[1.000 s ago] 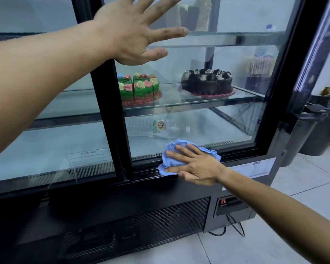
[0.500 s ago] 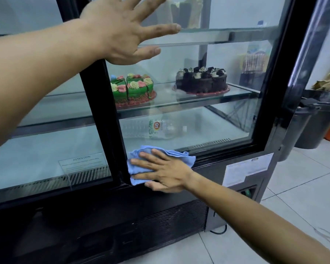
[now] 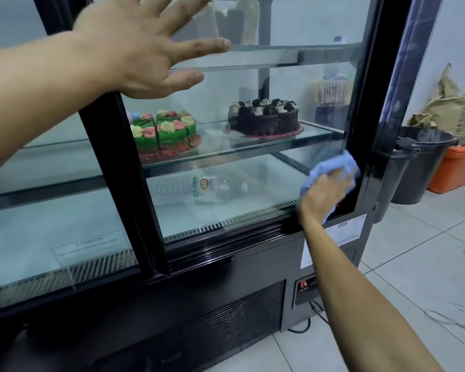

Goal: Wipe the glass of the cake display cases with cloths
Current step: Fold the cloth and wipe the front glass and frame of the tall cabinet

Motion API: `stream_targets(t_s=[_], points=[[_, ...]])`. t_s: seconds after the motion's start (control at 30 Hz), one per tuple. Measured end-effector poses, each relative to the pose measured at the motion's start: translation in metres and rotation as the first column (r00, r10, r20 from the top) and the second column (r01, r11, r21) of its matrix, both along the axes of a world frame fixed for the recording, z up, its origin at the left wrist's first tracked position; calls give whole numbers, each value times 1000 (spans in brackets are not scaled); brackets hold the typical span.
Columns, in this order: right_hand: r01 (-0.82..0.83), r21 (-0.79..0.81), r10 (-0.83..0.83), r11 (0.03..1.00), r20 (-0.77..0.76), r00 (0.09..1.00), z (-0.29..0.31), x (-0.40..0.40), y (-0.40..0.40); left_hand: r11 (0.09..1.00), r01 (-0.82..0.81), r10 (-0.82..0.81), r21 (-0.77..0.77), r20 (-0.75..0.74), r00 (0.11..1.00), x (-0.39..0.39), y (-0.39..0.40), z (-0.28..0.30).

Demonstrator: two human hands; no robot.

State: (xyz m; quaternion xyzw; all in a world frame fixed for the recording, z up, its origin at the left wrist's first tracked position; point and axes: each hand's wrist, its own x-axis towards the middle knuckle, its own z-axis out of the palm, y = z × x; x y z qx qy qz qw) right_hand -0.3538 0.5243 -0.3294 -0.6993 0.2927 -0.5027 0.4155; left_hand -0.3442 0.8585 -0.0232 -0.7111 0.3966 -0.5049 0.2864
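Note:
A black-framed cake display case [image 3: 124, 167] fills the view, with glass front panes [image 3: 253, 84]. My right hand [image 3: 322, 196] presses a blue cloth [image 3: 333, 167] flat against the lower right corner of the right pane, beside the black side frame. My left hand [image 3: 142, 47] is spread with straight fingers against the upper glass, over the black centre post. Inside, a green cake [image 3: 164, 135] and a chocolate cake [image 3: 265, 118] sit on the middle glass shelf. A plastic water bottle [image 3: 199, 189] lies on the case floor.
To the right of the case stand black buckets [image 3: 419, 162], an orange tub [image 3: 459, 170] and a brown paper sack [image 3: 451, 108] on the white tiled floor [image 3: 414, 264]. A black cable [image 3: 306, 326] trails below the case's control panel.
My right hand has slid the blue cloth from the lower left of the right pane, near the centre post, across to its lower right corner. My left hand stays spread on the glass.

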Motion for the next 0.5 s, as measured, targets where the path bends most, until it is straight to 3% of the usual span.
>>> stream_targets(t_s=[0.07,0.13,0.33,0.5], points=[[-24,441,9,897,36,999,6,-1,25,1000,-20,20,15,29,999,-4,1,-1],[-54,568,6,821,87,996,11,-4,68,998,-43,40,38,69,997,-5,0,0],[-263,511,266,818,68,961,-3,-26,277,977,-204,190,65,174,966,-8,0,2],[-302,333,323,893,-7,946,-10,-17,285,973,-224,217,62,93,972,-10,-2,5]])
